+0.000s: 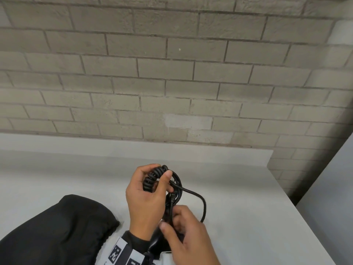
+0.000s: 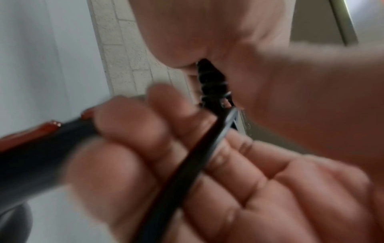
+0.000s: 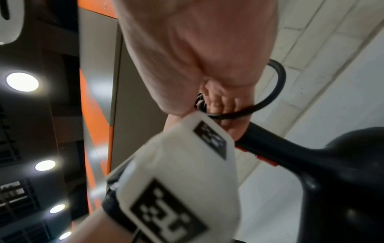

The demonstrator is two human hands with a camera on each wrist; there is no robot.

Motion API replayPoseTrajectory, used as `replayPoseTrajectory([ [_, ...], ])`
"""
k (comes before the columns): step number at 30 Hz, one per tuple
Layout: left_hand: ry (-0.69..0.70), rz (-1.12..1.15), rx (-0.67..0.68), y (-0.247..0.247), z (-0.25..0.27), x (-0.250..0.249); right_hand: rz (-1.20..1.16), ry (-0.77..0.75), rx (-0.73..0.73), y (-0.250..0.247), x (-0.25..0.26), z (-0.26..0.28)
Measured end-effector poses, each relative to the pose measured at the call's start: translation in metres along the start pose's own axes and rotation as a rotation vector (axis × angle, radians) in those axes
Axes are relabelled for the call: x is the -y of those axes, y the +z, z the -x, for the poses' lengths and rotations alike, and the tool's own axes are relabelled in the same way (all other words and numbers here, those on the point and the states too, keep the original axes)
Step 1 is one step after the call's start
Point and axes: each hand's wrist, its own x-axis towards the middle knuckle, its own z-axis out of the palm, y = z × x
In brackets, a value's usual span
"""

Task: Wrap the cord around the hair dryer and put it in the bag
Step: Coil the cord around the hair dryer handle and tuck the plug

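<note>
My left hand (image 1: 147,196) grips the bunched coiled part of the black cord (image 1: 152,178), its thumb pressed over the coils. A straight length of cord loops out to the right and back down. Below it, my right hand (image 1: 185,232) grips the handle of the black hair dryer (image 1: 158,243), which is mostly hidden between the hands. In the left wrist view, the right hand's fingers (image 2: 145,148) curl round the handle (image 2: 41,148) with its red buttons, and the cord (image 2: 187,172) runs across them. The right wrist view shows the dryer's round body (image 3: 343,180) and the cord loop (image 3: 279,78).
A black fabric bag (image 1: 57,232) lies on the white table (image 1: 248,207) at lower left, beside my left forearm. A grey brick wall (image 1: 172,83) rises behind the table. The table's right edge runs diagonally at the right. A white marker band (image 3: 187,180) sits on my left wrist.
</note>
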Motion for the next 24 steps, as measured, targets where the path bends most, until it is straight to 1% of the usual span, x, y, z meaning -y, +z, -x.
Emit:
replayPoseTrajectory([
  [3, 0.012, -0.015, -0.016, -0.006, -0.003, 0.001, 0.049, -0.057, 0.035, -0.009, 0.006, 0.0],
  [5, 0.012, -0.018, -0.015, -0.009, -0.003, 0.001, 0.12, -0.148, 0.029, -0.022, 0.01, 0.001],
  [7, 0.012, -0.016, 0.006, -0.007, 0.0, -0.001, 0.196, -0.212, 0.026, -0.037, 0.014, 0.001],
  [10, 0.007, -0.003, 0.035, -0.003, 0.005, -0.001, 0.392, -0.282, 0.046, -0.053, 0.018, 0.0],
  [11, 0.006, 0.002, 0.041, -0.002, 0.006, 0.0, 0.385, -0.284, 0.045, -0.055, 0.019, 0.0],
  [12, 0.008, 0.005, 0.045, -0.001, 0.007, 0.0, 0.312, -0.268, 0.025, -0.055, 0.019, 0.0],
  [13, 0.014, 0.001, 0.046, 0.001, 0.007, 0.0, 0.185, -0.234, -0.02, -0.053, 0.019, -0.001],
  [15, 0.026, -0.014, 0.049, 0.003, 0.008, 0.0, -0.112, -0.101, -0.084, -0.05, 0.022, -0.002],
  [16, 0.028, -0.015, 0.048, 0.004, 0.007, 0.0, -0.265, -0.038, -0.056, -0.049, 0.023, -0.002],
  [17, 0.029, -0.014, 0.043, 0.004, 0.006, 0.0, -0.386, -0.011, -0.008, -0.049, 0.024, -0.002],
  [18, 0.029, -0.014, 0.036, 0.003, 0.005, 0.001, -0.44, -0.015, 0.04, -0.051, 0.025, -0.001],
  [19, 0.028, -0.015, 0.029, 0.001, 0.003, 0.002, -0.416, -0.045, 0.07, -0.053, 0.025, 0.001],
  [20, 0.022, -0.015, 0.02, -0.001, 0.001, 0.003, -0.342, -0.086, 0.073, -0.057, 0.024, 0.002],
  [22, 0.003, 0.003, 0.0, -0.006, -0.003, 0.005, -0.119, -0.205, 0.003, -0.062, 0.013, 0.005],
  [24, -0.01, 0.019, -0.006, -0.009, -0.004, 0.004, 0.167, -0.347, -0.091, -0.068, -0.009, 0.005],
])
